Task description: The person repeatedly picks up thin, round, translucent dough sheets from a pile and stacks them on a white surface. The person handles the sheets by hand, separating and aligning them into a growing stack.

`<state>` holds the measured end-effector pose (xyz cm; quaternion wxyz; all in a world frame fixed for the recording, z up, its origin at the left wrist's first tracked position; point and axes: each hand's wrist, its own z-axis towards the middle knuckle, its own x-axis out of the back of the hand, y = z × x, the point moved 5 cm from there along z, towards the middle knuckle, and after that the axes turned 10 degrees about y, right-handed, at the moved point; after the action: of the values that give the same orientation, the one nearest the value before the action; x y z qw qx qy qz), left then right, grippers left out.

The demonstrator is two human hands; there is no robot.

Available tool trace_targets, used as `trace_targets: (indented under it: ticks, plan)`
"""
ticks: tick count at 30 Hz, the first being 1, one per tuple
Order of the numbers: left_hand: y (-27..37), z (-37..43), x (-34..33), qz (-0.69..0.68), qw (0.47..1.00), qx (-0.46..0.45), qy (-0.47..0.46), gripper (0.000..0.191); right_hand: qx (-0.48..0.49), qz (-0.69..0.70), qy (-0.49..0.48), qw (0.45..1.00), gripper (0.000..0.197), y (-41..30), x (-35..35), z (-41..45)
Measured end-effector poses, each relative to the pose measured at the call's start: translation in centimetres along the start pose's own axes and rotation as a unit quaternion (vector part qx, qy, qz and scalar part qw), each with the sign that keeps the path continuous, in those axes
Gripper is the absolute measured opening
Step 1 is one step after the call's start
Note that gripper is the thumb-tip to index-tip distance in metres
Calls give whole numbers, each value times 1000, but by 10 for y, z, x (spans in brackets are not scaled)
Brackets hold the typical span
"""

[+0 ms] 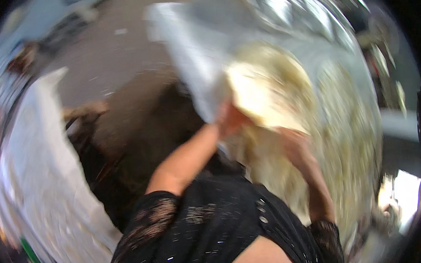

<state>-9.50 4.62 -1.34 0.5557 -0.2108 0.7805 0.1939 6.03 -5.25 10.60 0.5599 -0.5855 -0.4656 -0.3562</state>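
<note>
Both of my hands are on a pale yellow, flat, soft-looking piece (pixel 263 94), blurred by motion. My left hand (pixel 231 118) grips its near left edge, and my right hand (pixel 294 139) is at its near right edge. Beneath and around it lie more yellowish, uneven pieces (pixel 343 121) on a grey-white sheet (pixel 204 50). What the pieces are made of cannot be told. The fingers of both hands are partly hidden by the held piece and smeared by blur.
To the left, a second surface under a whitish cover (pixel 59 188) runs alongside, its top strewn with pale bits. Brown floor (pixel 129 89) lies between the two surfaces, with a dark shadow. Shiny crumpled plastic sheeting (pixel 290 10) is at the far right.
</note>
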Motion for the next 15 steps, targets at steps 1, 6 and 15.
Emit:
trace_targets:
  ticks: [1,6,15]
  plan:
    - [4,8,17,-26,996,8,86,68,10,-43,-105,993,31,-14,-27,7]
    - [10,-9,5,19,993,-8,112,70,-5,73,34,997,60,-39,-58,-10]
    - [15,-9,-10,118,991,15,58,59,-66,134,188,971,82,-61,-31,72]
